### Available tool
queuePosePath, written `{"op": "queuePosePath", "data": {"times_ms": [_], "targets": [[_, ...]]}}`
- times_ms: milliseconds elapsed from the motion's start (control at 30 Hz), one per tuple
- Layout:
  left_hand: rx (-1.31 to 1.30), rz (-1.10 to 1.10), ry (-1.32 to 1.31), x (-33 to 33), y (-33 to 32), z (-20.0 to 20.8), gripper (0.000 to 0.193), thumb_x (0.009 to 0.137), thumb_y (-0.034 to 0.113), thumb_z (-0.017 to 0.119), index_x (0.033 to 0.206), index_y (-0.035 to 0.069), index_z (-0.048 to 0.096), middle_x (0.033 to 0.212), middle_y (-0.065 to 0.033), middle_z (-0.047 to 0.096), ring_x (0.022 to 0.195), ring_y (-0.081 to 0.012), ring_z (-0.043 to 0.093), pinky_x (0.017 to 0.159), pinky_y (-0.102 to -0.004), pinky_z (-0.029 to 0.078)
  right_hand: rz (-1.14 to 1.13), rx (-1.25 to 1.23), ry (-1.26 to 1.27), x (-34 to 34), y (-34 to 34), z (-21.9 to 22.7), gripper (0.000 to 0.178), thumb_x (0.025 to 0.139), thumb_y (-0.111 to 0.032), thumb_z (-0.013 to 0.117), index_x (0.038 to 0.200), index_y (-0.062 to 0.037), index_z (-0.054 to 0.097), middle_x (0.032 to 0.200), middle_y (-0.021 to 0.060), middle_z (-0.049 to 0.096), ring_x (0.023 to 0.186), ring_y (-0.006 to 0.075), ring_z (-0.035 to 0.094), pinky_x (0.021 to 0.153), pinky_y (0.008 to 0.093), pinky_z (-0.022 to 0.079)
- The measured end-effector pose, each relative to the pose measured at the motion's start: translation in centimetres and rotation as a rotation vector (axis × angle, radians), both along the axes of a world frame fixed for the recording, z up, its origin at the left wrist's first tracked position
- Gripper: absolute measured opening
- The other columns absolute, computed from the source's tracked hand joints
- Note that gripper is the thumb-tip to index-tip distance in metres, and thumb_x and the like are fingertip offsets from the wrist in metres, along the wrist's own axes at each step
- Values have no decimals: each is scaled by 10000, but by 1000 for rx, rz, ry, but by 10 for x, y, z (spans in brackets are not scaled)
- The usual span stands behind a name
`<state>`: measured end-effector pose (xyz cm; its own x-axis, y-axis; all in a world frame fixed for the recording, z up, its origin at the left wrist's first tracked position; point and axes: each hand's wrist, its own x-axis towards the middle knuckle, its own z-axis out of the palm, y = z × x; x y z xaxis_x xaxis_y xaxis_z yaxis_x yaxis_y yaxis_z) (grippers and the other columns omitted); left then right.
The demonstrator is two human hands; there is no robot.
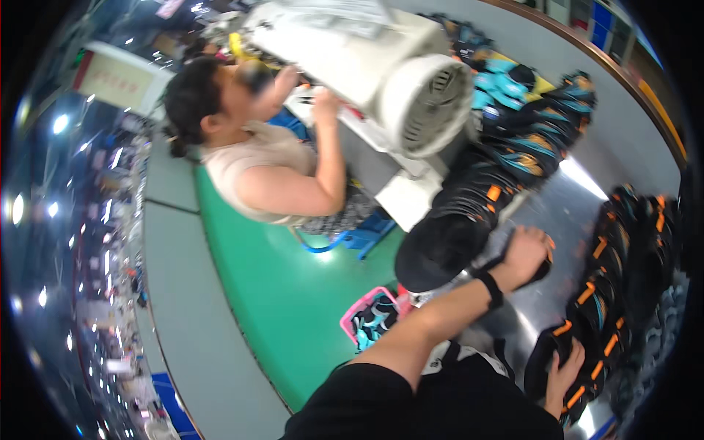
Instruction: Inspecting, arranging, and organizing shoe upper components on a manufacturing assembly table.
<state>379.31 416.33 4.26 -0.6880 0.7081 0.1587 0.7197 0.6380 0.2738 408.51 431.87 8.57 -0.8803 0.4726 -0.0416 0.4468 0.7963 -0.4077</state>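
My left hand (526, 255), with a black band at its wrist, is closed round a dark piece (544, 273) that looks like a black shoe upper, mostly hidden by the fingers. It is over the metal tabletop (532, 301). Lower right, my right hand (565, 375) has its fingers curled on the near end of a row of nested black shoe uppers (598, 323) with orange tabs. Left of my left hand lies another long row of black uppers (491, 183), with orange and teal parts; its near end is a rounded black piece (440, 253).
A co-worker (257, 161) sits across at a large cream sewing machine (352, 59) with a round vented cover. A pink basket (345, 320) of teal and black pieces stands low by my left arm. Teal pieces (502, 84) lie at the far end. A grey partition (631, 125) borders the table.
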Motion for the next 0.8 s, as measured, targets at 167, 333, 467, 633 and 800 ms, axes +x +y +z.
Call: {"op": "queuePosePath", "data": {"times_ms": [167,333,467,633,800], "targets": [[128,84,111,16,-17,38,355,767,124,593,1116,57,601,1031,-102,567,1021,-254,530,897,-407,375,17,-58,-127,-11,11,-3,500,768,88,529,1262,26,481,1223,218,475,1190,395,451,1032,428,354],[383,-216,-559,68,-24,55,237,838,186,609,1031,51,578,1067,-116,549,1028,-288,520,841,-371,414,67,-226,25,-23,0,26,485,780,119,425,1251,34,504,1266,190,486,1246,349,458,1068,381,327],[537,-31,-991,93,-9,18,288,935,309,556,998,29,576,949,-119,590,939,-297,559,789,-375,439,79,-228,94,-48,-23,43,484,789,61,418,1265,28,501,1294,185,488,1258,341,452,1086,387,300],[766,-96,-1444,82,-11,38,272,965,291,530,943,20,548,807,-44,536,802,-90,482,721,-270,420,123,-223,184,-45,-20,39,483,814,-34,464,1292,32,476,1312,204,473,1268,350,439,1102,413,283],[848,-2,-1631,81,-17,46,267,925,288,588,928,24,553,826,-24,566,811,-80,505,714,-256,422,111,-566,177,-58,-42,56,533,841,-250,583,1296,13,491,1314,168,476,1263,305,449,1072,389,317]]}}
